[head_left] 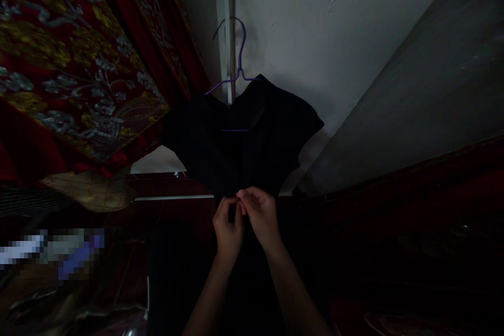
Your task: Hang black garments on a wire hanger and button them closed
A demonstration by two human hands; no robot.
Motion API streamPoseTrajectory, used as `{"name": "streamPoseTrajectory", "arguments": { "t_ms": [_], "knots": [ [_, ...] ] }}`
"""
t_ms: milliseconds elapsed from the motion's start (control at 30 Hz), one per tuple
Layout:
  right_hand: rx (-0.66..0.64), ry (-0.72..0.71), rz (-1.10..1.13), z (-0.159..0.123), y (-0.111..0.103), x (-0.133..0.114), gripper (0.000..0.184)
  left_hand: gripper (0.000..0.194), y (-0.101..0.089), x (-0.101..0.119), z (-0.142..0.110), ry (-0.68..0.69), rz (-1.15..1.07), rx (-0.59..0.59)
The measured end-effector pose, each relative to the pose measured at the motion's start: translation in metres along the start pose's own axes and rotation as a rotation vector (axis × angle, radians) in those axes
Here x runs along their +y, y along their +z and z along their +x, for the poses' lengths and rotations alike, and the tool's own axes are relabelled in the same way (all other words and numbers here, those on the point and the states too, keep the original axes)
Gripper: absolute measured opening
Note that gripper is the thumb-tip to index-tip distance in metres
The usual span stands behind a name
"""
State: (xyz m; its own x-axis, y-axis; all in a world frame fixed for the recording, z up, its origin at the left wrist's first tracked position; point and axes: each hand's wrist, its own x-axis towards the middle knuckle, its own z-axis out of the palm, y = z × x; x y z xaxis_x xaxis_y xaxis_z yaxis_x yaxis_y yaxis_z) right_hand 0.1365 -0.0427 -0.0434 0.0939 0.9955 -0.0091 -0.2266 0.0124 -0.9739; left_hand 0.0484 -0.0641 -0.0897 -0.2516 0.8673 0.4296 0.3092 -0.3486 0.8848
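A dark shirt (275, 115) with a collar and short sleeves hangs on a purple wire hanger (241, 52) against the wall. Both my hands meet at its front, low on the opening. With fingertips pinched together, my left hand (229, 226) grips the shirt's front edge. Close against it, my right hand (260, 216) also pinches the cloth, thumb and forefinger touching near the left fingertips. Any button between the fingers is too small and dark to make out. The shirt's lower part merges into the dark below my wrists.
A red cloth (79, 63) with gold and silver embroidery hangs at the upper left. Below it is a beige fabric piece (94, 191). The pale wall (307, 21) stands behind the shirt. Dark red floor tiles (122, 268) show at the lower left, beside a blurred-out patch.
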Motion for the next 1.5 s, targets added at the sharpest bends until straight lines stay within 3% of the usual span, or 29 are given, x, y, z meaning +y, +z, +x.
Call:
{"name": "streamPoseTrajectory", "arguments": {
  "t_ms": [100,333,500,600,667,733,867,1000,1233,1500],
  "knots": [
    [0.04,-0.077,-0.013,0.024,-0.001,-0.023,0.027,0.013,0.006,-0.01,-0.003,0.013,0.025,-0.041],
    [0.043,-0.304,-0.011,0.096,0.015,-0.105,0.019,0.017,0.025,-0.032,-0.015,0.0,0.035,-0.08],
    [-0.017,-0.416,-0.036,0.112,0.029,-0.137,0.018,0.017,0.024,-0.038,-0.01,0.022,0.04,-0.09],
    [-0.049,-0.449,-0.044,0.106,0.03,-0.137,0.018,0.016,0.014,-0.035,0.01,0.028,0.045,-0.124],
    [-0.061,-0.475,-0.04,0.099,0.029,-0.135,0.018,0.013,0.004,-0.021,0.034,0.072,0.038,-0.155],
    [-0.079,-0.508,-0.042,0.093,0.029,-0.135,0.018,0.015,-0.006,0.005,0.065,0.185,0.022,-0.165],
    [-0.148,-0.579,-0.089,0.083,0.031,-0.147,0.02,0.04,-0.021,0.075,0.133,0.43,-0.057,-0.059],
    [-0.141,-0.651,-0.142,0.079,0.03,-0.16,0.025,0.029,-0.026,0.121,0.176,0.603,0.053,-0.051],
    [-0.066,-0.672,-0.198,0.084,0.021,-0.151,0.025,0.013,-0.032,0.134,0.188,0.698,0.282,-0.091],
    [0.003,-0.597,-0.105,0.092,0.034,-0.113,0.018,0.012,-0.026,0.127,0.179,0.689,0.19,0.036]
  ]
}}
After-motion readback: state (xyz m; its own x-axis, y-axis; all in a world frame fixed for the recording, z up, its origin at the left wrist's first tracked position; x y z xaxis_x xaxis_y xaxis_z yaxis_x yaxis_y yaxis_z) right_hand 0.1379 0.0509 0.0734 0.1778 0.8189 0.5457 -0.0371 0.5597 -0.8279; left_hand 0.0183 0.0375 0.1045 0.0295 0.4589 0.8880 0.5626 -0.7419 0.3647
